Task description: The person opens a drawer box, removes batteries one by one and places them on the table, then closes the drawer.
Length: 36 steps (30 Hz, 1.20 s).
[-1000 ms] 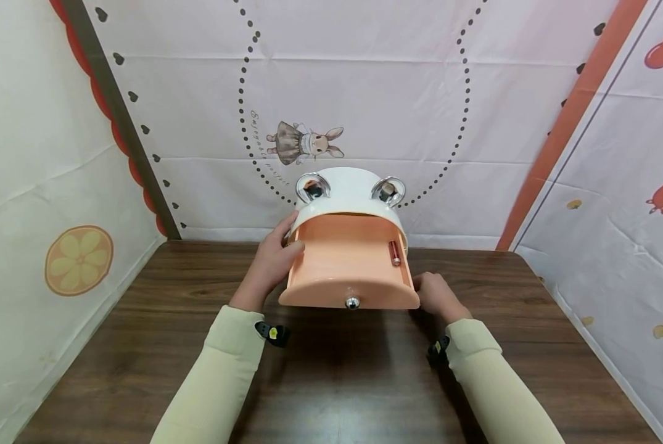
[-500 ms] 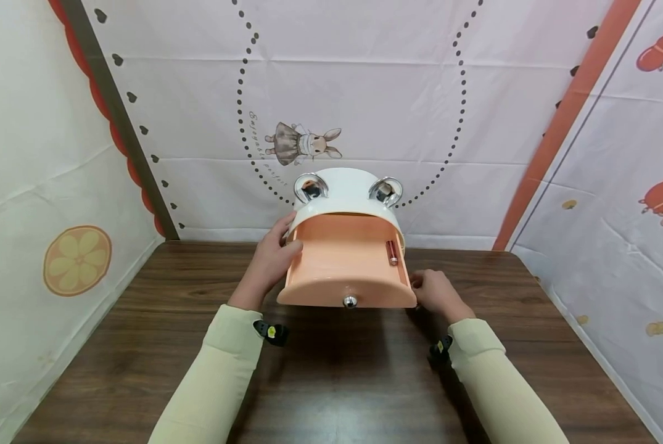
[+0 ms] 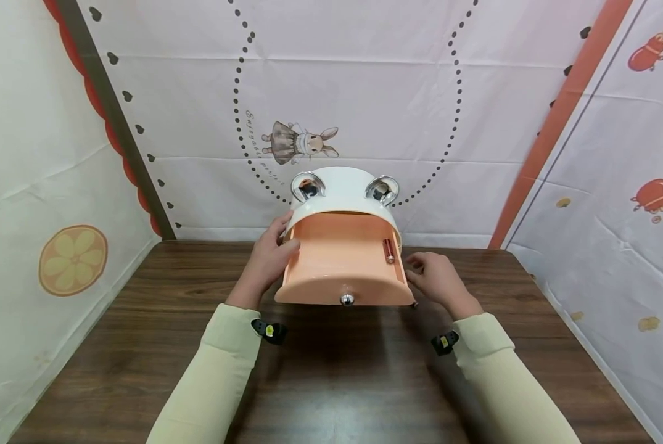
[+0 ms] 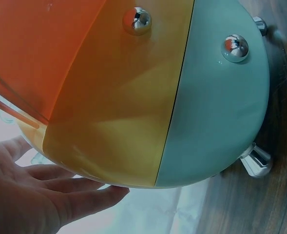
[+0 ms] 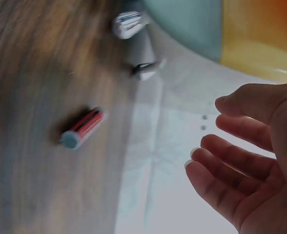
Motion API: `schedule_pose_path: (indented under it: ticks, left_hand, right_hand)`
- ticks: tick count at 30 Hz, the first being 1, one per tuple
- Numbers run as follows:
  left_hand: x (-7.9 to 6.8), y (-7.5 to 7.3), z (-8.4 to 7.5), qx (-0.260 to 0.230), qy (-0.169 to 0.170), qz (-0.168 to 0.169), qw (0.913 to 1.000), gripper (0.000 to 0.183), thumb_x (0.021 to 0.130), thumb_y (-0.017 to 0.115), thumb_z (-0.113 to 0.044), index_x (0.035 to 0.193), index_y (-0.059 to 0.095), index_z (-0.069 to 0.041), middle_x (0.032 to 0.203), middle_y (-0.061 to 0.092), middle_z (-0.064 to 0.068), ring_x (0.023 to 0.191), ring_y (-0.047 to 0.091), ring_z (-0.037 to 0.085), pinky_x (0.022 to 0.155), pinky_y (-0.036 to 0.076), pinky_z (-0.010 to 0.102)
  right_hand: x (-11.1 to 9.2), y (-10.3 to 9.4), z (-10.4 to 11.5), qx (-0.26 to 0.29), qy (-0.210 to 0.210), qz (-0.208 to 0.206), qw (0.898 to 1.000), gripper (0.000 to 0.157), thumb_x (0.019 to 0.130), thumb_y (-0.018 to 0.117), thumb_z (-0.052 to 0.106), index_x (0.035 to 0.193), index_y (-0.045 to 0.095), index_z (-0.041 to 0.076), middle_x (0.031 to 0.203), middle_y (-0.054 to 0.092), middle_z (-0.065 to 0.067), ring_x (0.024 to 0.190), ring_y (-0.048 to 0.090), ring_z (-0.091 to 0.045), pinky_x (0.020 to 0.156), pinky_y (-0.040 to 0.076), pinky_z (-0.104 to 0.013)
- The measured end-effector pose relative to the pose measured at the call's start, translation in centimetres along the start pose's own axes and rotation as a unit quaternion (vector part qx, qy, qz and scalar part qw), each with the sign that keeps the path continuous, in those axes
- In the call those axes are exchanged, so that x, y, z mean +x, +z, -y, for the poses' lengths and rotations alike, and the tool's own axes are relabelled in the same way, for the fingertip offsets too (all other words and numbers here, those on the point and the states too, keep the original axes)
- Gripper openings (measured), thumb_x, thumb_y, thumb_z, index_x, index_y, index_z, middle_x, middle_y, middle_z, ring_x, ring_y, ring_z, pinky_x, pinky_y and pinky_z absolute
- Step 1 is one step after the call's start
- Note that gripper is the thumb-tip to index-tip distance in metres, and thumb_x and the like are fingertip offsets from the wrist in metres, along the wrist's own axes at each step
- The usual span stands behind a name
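Observation:
A rounded mini drawer cabinet with a white top (image 3: 345, 185) and silver ear-like rings stands at the back of the table. Its peach top drawer (image 3: 331, 256) is pulled out. Inside, along the right wall, lies a red battery (image 3: 389, 251). My left hand (image 3: 267, 262) rests on the cabinet's left side, thumb by the drawer's edge and fingers stretched along the shell. To the right of the drawer my right hand (image 3: 436, 280) hovers with loosely bent fingers, holding nothing. Below it, another red battery (image 5: 83, 128) with a dark stripe lies on the table.
Below the top drawer are a yellow drawer (image 4: 114, 112) and a green drawer (image 4: 216, 107), both pushed in, with round silver knobs. Silver feet (image 4: 256, 161) carry the cabinet. A printed cloth wall (image 3: 198, 123) rises behind the wooden table (image 3: 320, 382).
My right hand has lifted and drawn back from low beside the drawer's front corner, uncovering the battery on the table. The left hand keeps its place on the cabinet.

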<state>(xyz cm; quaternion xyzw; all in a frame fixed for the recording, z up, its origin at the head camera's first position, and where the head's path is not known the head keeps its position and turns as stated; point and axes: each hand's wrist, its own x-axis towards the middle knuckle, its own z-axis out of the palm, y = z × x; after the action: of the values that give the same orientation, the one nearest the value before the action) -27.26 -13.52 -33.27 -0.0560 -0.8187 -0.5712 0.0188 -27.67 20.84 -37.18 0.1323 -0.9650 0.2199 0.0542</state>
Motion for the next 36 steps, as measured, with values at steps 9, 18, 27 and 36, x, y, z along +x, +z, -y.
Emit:
schedule_pose_path:
  ticks: [9, 18, 27, 36]
  left_hand:
    - [0.1, 0.0, 0.0, 0.0, -0.007, -0.001, 1.0, 0.067, 0.089, 0.051, -0.024, 0.152, 0.028, -0.035, 0.157, 0.033, -0.001, 0.139, 0.04, 0.03, 0.1, 0.046, 0.051]
    - [0.2, 0.0, -0.1, 0.003, -0.006, -0.003, 1.0, 0.068, 0.088, 0.051, -0.024, 0.152, 0.029, -0.032, 0.156, 0.034, 0.0, 0.137, 0.042, 0.03, 0.101, 0.045, 0.05]
    - [0.2, 0.0, 0.1, 0.009, -0.015, -0.005, 0.9998, 0.069, 0.087, 0.051, -0.026, 0.152, 0.029, -0.033, 0.156, 0.034, -0.001, 0.137, 0.043, 0.03, 0.101, 0.046, 0.05]
    - [0.2, 0.0, 0.2, 0.013, -0.005, -0.008, 0.9999, 0.068, 0.087, 0.051, -0.026, 0.151, 0.029, -0.032, 0.156, 0.035, 0.0, 0.134, 0.045, 0.03, 0.1, 0.046, 0.05]
  right_hand:
    - [-0.5, -2.6, 2.6, -0.026, -0.047, -0.086, 0.995, 0.031, 0.089, 0.062, 0.018, 0.115, 0.068, 0.001, 0.102, 0.07, -0.017, 0.086, 0.067, -0.029, 0.075, 0.054, -0.047]
    - [-1.2, -4.5, 5.0, -0.018, -0.088, -0.155, 0.984, 0.029, 0.089, 0.061, 0.015, 0.114, 0.069, 0.002, 0.103, 0.07, -0.018, 0.081, 0.07, -0.028, 0.072, 0.056, -0.045]
    - [-2.1, -5.3, 7.5, -0.039, -0.141, -0.224, 0.964, 0.023, 0.089, 0.064, 0.017, 0.104, 0.073, 0.002, 0.098, 0.072, -0.015, 0.079, 0.069, -0.027, 0.069, 0.055, -0.043]
    - [-2.0, -5.3, 9.0, -0.086, -0.163, -0.183, 0.966, 0.018, 0.086, 0.07, 0.018, 0.096, 0.074, 0.004, 0.095, 0.069, -0.012, 0.087, 0.062, -0.028, 0.073, 0.052, -0.044]
